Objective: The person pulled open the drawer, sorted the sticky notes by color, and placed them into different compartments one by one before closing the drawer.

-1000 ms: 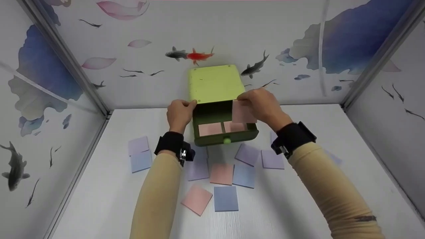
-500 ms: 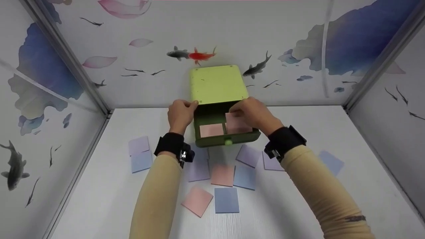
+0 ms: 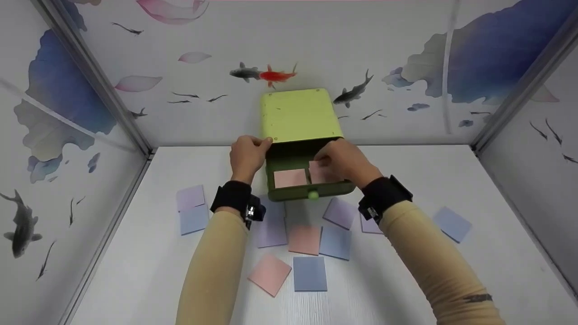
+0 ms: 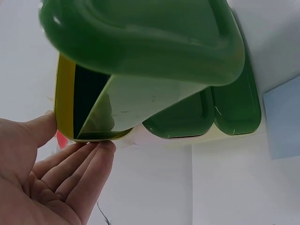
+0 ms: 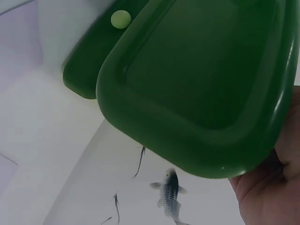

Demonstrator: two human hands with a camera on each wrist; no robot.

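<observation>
A small cabinet with a yellow-green top (image 3: 300, 116) stands against the back wall, its dark green top drawer (image 3: 289, 195) pulled out by a light green knob. My left hand (image 3: 246, 157) grips the cabinet's front left edge; in the left wrist view, thumb and fingers (image 4: 101, 161) lie on either side of its yellow rim. My right hand (image 3: 351, 161) reaches into the drawer's right side and pinches a pink square card (image 3: 319, 173), partly hidden behind the fingers. Another pink card (image 3: 290, 178) lies in the drawer's left half. The drawer front (image 5: 197, 103) hides my right fingertips in the right wrist view.
Several square cards are spread over the white table (image 3: 135, 271): pink (image 3: 270, 274), blue (image 3: 310, 274) and lilac (image 3: 339, 212) ones near the middle. A lilac and a blue card (image 3: 194, 220) lie at left, another blue card (image 3: 452, 224) at right. Printed walls surround the table.
My right hand has moved down and slightly left, lowering the pink card from in front of the cabinet's top edge into the drawer's right side. My left hand has kept its hold.
</observation>
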